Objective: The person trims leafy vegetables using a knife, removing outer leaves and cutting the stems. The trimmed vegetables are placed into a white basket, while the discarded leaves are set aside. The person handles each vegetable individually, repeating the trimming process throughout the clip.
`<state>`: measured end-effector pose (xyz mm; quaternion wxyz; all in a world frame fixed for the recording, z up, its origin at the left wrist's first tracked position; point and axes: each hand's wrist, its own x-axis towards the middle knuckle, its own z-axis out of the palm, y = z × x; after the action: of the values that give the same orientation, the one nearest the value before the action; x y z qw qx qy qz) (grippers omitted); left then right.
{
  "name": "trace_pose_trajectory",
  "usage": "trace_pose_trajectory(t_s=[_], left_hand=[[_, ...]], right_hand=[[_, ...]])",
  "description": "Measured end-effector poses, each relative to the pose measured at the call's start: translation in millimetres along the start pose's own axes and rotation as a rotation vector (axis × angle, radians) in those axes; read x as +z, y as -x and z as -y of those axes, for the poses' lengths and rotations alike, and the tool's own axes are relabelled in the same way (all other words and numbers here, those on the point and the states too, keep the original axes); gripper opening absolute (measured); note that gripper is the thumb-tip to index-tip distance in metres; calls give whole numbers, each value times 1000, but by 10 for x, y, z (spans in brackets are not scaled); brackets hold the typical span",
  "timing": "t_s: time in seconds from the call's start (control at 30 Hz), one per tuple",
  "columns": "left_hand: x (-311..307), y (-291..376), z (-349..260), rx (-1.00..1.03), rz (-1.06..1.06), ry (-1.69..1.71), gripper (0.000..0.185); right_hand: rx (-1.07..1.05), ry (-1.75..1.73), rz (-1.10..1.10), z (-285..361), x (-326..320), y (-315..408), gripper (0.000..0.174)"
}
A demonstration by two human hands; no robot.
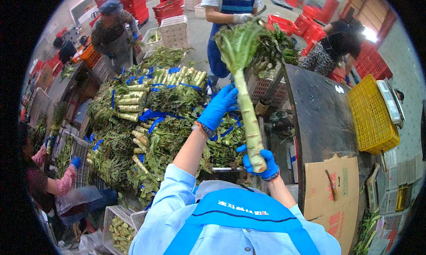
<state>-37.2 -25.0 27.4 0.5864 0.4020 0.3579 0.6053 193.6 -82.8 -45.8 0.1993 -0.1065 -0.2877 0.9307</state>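
Note:
A single celtuce (pixel 248 112), with a thick pale-green stem and a leafy top, stands nearly upright before me. My right hand (pixel 270 165), in a blue glove, grips it near the cut lower end. Beside the upper stem is my left hand (pixel 218 108), also blue-gloved, its fingers stretched out; whether they touch the stem is unclear. Under my left arm lies a large pile of celtuce bundles (pixel 176 102), many tied with blue tape (pixel 159 115), their leaves dark green and wilted in places.
To my right is a dark tabletop (pixel 322 115) with flattened cardboard (pixel 329 188) and a wooden-handled knife (pixel 332 185). A yellow crate (pixel 372 118) is beyond. Coworkers stand ahead (pixel 229 18) and sit at left (pixel 46 185). A crate of cut stems (pixel 121 230) is lower left.

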Motion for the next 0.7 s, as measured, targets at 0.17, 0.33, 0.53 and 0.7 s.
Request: trace_pose_trajectory(t_s=[0.17,0.33,0.53,0.7], left_hand=[[-57,-111,239,-90,-188,241,31],[-207,-80,442,-11,-328,266,22],[-94,112,552,-21,-236,342,16],[-84,241,666,25,-166,110,14]], right_hand=[[-85,940,-567,-244,-47,-127,69],[-291,1551,-929,-525,-269,-147,75],[-339,1616,-909,-663,-635,-28,65],[-245,1534,-891,-640,-839,18,46]])
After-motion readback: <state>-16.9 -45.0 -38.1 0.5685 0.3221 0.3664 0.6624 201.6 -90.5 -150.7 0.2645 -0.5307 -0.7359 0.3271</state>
